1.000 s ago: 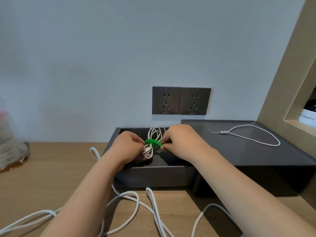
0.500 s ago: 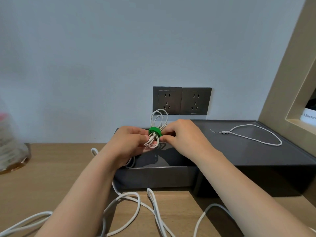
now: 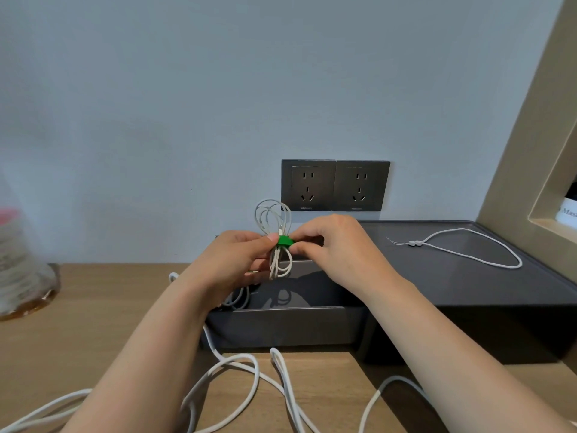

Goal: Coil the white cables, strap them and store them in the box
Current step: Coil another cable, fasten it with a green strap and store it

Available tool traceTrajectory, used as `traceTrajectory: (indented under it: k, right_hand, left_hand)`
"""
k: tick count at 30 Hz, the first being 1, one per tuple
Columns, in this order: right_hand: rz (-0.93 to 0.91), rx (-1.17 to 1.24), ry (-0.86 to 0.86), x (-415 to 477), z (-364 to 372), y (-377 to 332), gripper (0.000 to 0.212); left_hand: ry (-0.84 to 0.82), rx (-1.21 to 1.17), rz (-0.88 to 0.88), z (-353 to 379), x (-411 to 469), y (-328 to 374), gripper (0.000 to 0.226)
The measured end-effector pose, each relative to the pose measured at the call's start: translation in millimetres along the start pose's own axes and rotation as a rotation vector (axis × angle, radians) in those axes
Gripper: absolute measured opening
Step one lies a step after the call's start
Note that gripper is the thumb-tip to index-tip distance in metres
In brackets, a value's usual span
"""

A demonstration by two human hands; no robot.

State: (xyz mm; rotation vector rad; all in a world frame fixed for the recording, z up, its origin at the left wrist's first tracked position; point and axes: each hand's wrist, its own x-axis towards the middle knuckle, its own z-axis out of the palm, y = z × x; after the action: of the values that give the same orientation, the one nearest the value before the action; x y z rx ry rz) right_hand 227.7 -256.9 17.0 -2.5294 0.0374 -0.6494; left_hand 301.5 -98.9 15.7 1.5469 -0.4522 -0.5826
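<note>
A thin white cable coil (image 3: 272, 215) stands upright above the open dark grey box (image 3: 281, 326), bound round its middle by a green strap (image 3: 285, 240). My left hand (image 3: 237, 260) pinches the coil at the strap from the left. My right hand (image 3: 331, 245) pinches the strap from the right. Another white cable (image 3: 240, 300) lies inside the box at its left. Thick loose white cables (image 3: 249, 370) sprawl over the wooden desk in front of the box.
The box's dark lid (image 3: 468, 276) lies to the right with a thin white cord (image 3: 462, 248) on it. Two wall sockets (image 3: 335, 185) sit behind. A blurred clear container (image 3: 22, 264) stands at the far left. A beige shelf frame (image 3: 537, 151) rises on the right.
Both hands have lifted the strapped coil up out of the box, and the coil now stands more upright between my fingers.
</note>
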Motion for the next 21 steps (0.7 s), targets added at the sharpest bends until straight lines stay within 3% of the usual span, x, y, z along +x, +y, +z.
traceTrajectory:
  k: [11,21]
  right_hand:
    - [0.062,0.195,0.048,-1.1,-3.7,-2.7,0.01]
    - [0.128,0.42,0.127,-0.3,-7.7,-1.5,0.009]
  left_hand:
    - [0.062,0.003,0.07,-4.5,1.0,2.1,0.023]
    - [-0.021,-0.061,0.062,-3.8,-1.5,4.7,0.023]
